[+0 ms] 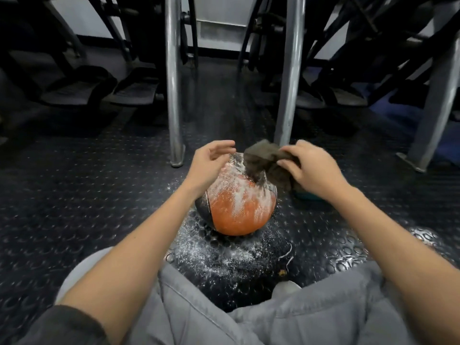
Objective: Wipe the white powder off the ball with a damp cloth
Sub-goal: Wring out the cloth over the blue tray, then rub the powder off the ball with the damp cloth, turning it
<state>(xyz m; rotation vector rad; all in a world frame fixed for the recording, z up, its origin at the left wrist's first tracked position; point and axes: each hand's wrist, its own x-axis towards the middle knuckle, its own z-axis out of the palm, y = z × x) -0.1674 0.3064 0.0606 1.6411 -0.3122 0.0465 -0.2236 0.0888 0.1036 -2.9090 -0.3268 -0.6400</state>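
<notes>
I am only just starting the wipe, my right hand, grip bunched round the cloth, brushing it onto the powdered ball on the floor, while my left hand, grip wide and empty, is hovering where it should brace the ball next.

No readable text, label or number anywhere.

Two steel posts stand just behind ball

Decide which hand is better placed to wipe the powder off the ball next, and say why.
Right. The right hand grips the cloth, which touches the powdered ball; the left hand holds nothing.
</notes>
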